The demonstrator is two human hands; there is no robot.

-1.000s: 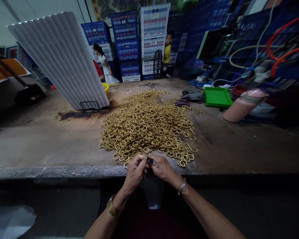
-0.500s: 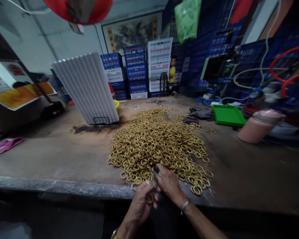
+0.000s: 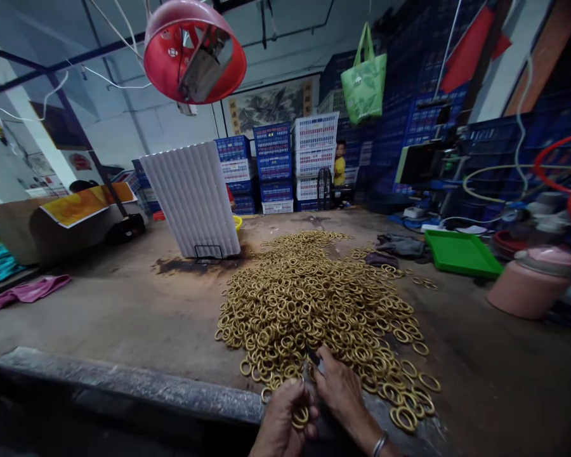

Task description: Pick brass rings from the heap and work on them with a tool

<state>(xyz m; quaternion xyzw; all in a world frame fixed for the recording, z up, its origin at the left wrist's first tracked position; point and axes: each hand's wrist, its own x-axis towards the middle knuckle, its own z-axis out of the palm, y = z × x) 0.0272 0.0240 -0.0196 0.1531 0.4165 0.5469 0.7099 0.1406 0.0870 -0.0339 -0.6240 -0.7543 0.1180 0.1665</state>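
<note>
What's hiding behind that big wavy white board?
From behind the board, bits of something yellow and something red peek out; stacked crates stand farther back. Whatever the board covers can't be seen.

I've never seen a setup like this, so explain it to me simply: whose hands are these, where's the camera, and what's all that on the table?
There's no machine here. You see a person's own two bare hands, from a single camera worn on that person's head, looking forward and down.

The left hand is at the bottom, gripping at least one brass-coloured ring. The right hand beside it holds a slim dark tool; I can't tell exactly what kind.

Just beyond them, a big heap of similar rings covers the middle of the table. Behind it to the left stands a white ridged panel. To the right are a green tray and a pink jar.
</note>
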